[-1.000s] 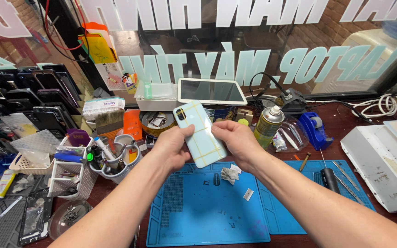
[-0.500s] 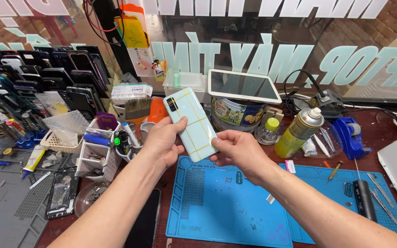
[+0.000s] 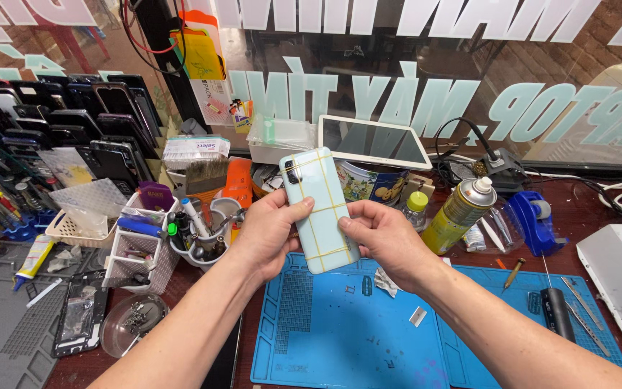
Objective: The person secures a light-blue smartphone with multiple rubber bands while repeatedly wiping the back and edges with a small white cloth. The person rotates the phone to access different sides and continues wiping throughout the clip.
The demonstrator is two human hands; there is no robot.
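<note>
Two hands pinch pale mint phone (image 3: 319, 209), back up, yellow bands crisscrossing: left hand (image 3: 268, 234) grip one edge, right hand (image 3: 383, 243) the other.

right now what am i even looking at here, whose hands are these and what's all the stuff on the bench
There is no machine here. The view comes from a camera worn on a person's head, looking down at that person's own two bare hands over a cluttered repair bench.

The left hand and the right hand together hold a pale mint phone, back side up, with thin yellow bands crossing it. It is raised above the bench, not resting on it.

Below lies a blue work mat with small scraps on it. To the right stand a yellow-green spray can and a blue tape dispenser; a screwdriver lies on the mat. To the left are a white organiser with pens and tools, a small metal dish and rows of dark phones. Behind the phone, a tablet sits propped in front of a shop window.
</note>
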